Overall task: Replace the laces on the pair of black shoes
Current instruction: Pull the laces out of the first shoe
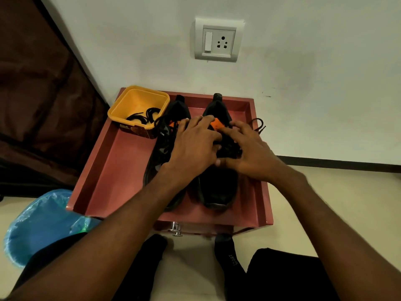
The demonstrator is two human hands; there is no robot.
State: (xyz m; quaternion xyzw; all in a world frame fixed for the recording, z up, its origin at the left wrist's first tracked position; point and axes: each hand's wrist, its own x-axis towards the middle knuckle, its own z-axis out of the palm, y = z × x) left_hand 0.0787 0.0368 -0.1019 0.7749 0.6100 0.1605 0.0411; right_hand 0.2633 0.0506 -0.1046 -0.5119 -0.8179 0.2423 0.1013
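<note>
Two black shoes stand side by side, toes toward me, on a red tray-like tabletop [104,161]. The left shoe [161,146] has loose black lace hanging at its collar. Both hands are on the laced part of the right shoe [219,187]. My left hand [195,146] lies over its orange tongue with the fingers curled round the upper. Beside it, my right hand [249,151] pinches the black lace in the eyelets. One lace end [259,124] sticks out past my right hand. The hands hide the eyelets.
A yellow tub [138,98] holding black laces [143,116] sits at the tray's back left corner. A blue-bagged bin [39,224] stands at the left on the floor. The wall with a socket [218,40] is right behind the tray. My legs are below, near a drawer knob [176,229].
</note>
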